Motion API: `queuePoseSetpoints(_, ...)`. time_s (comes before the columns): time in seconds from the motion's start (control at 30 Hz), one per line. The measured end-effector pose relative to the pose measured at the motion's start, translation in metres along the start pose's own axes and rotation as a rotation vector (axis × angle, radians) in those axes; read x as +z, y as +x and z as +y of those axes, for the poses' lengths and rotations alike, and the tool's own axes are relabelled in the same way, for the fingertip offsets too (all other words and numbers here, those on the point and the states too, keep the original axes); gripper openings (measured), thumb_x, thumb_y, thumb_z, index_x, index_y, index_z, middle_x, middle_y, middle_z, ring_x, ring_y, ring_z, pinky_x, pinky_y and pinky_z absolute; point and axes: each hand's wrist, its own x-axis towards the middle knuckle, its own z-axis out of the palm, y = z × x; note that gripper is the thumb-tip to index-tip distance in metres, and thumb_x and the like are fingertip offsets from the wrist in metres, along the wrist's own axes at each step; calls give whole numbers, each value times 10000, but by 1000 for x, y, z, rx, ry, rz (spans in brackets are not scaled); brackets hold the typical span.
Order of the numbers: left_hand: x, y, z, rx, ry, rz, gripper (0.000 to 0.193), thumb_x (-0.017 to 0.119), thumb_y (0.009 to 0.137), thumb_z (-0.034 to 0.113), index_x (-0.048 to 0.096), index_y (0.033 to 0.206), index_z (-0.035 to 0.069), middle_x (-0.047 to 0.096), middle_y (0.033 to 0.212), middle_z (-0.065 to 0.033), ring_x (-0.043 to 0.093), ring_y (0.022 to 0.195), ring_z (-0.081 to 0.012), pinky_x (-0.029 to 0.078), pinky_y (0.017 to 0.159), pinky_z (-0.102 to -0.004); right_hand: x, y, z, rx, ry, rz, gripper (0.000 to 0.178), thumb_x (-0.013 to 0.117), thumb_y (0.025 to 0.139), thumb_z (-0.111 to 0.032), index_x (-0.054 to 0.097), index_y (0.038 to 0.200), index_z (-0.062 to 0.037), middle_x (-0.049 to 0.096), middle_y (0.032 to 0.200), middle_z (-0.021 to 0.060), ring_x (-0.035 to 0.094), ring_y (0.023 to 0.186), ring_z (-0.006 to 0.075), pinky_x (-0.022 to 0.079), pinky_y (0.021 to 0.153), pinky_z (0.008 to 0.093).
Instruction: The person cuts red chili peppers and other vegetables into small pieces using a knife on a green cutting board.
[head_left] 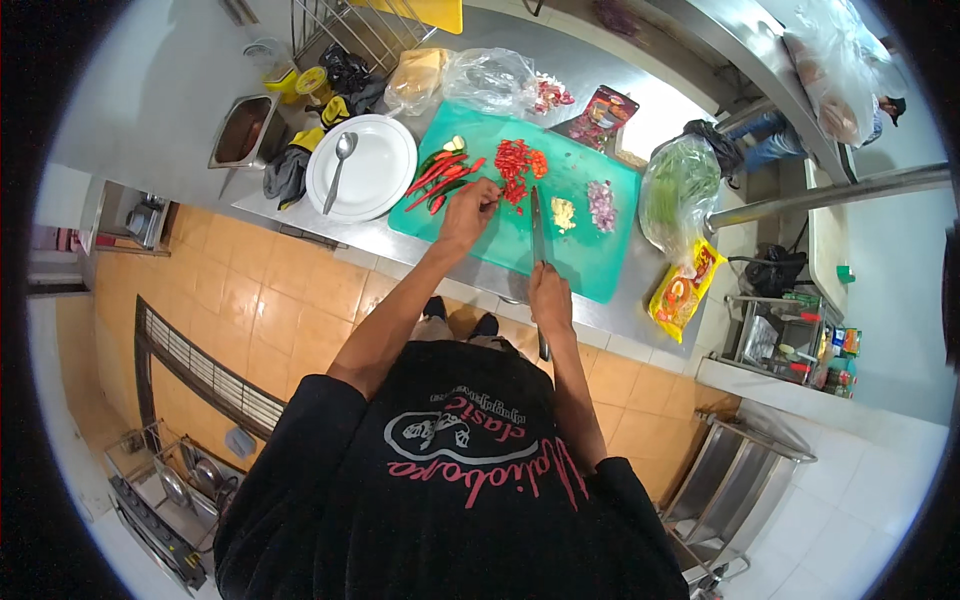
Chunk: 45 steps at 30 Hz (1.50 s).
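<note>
My right hand [550, 297] is wrapped round the handle of a kitchen knife [538, 228]. Its blade points away from me, lying over the green cutting board [590, 268]. My left hand [470, 212] rests on the board just left of the blade, fingers curled and pressed together; what they hold, if anything, is hidden. Right beyond the fingertips lies a heap of chopped red chili [513, 160]. Whole red chilies [440, 174] lie at the board's left, with peeled garlic cloves [456, 143] above them. Chopped garlic [563, 214] and diced shallot [602, 205] form small piles right of the knife.
A white plate [375, 195] bearing a spoon [342, 165] stands left of the board. On the right are a bag of green vegetables [677, 190] and a yellow noodle packet [688, 290]. Plastic bags [488, 80] lie behind. A metal rail [830, 197] juts in from the right.
</note>
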Motion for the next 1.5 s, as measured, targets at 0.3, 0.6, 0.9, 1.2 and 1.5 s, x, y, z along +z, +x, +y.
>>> queuePoseSetpoints(0.3, -1, -6, 19, 234, 401, -67, 279, 729, 776, 17, 550, 990, 21, 627, 940, -116, 641, 863, -224, 528, 747, -329, 11, 9, -17, -74, 2, 15, 407, 391, 988, -279, 601, 871, 49, 631, 804, 319, 627, 779, 481, 506, 701, 556)
queuePoseSetpoints(0.6, 2, 2, 22, 415, 593, -48, 405, 792, 697, 116, 539, 1007, 54, 596, 894, -116, 604, 774, -306, 499, 713, -422, 5, 17, -38, -76, -94, 148, 417, 388, 988, -301, 609, 898, 40, 623, 812, 329, 612, 801, 496, 493, 740, 559)
queuePoseSetpoints(0.9, -8, 12, 20, 314, 547, -123, 303, 731, 760, 75, 535, 988, 36, 613, 870, -126, 611, 775, -284, 505, 630, -386, 6, 14, -40, -16, -129, 168, 424, 378, 992, -299, 603, 876, 42, 632, 809, 315, 622, 779, 491, 504, 722, 562)
queuePoseSetpoints(1.2, 0, -2, 34, 277, 660, -169, 267, 725, 764, 129, 555, 961, 66, 620, 861, -116, 611, 808, -304, 484, 714, -435, 6, 27, -40, 9, -89, 155, 439, 377, 991, -322, 607, 871, 32, 620, 782, 324, 614, 760, 494, 495, 719, 548)
queuePoseSetpoints(1.5, 7, -6, 26, 241, 682, -87, 306, 751, 766, 155, 575, 1003, 75, 620, 864, -92, 608, 760, -264, 505, 676, -393, -8, 41, -33, -61, -100, 132, 421, 389, 990, -303, 599, 846, 31, 625, 801, 318, 614, 784, 489, 495, 711, 555)
